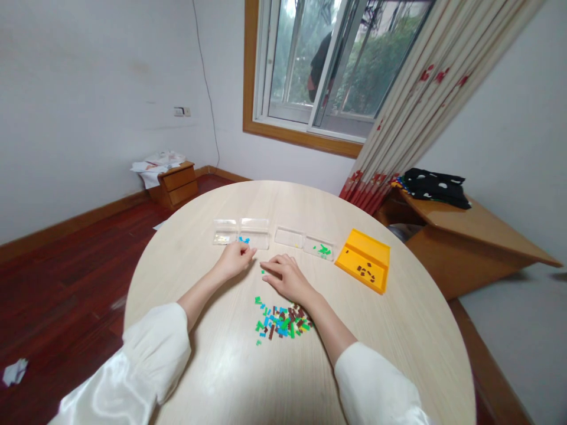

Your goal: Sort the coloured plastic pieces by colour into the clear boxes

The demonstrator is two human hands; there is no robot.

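My left hand [235,261] is just in front of a clear box with blue pieces [244,240]. Its fingers are curled into a pinch, and whatever they may hold is too small to make out. My right hand [290,280] hovers over or rests on the table beside it, thumb and fingers apart. Between the thumb and fingertips of that hand, a small green building brick [263,272] lies on the wood. Nearer me spreads a pile of small green, blue, brown and yellow bricks [283,322], partly behind my right forearm.
Along the far side stand a clear box with pale pieces [225,232], a clear box [289,236], one with green pieces [319,248], and an open yellow case [384,265] holding brown pieces. The round table [212,378] has a curved edge. A curtain [425,88] hangs behind.
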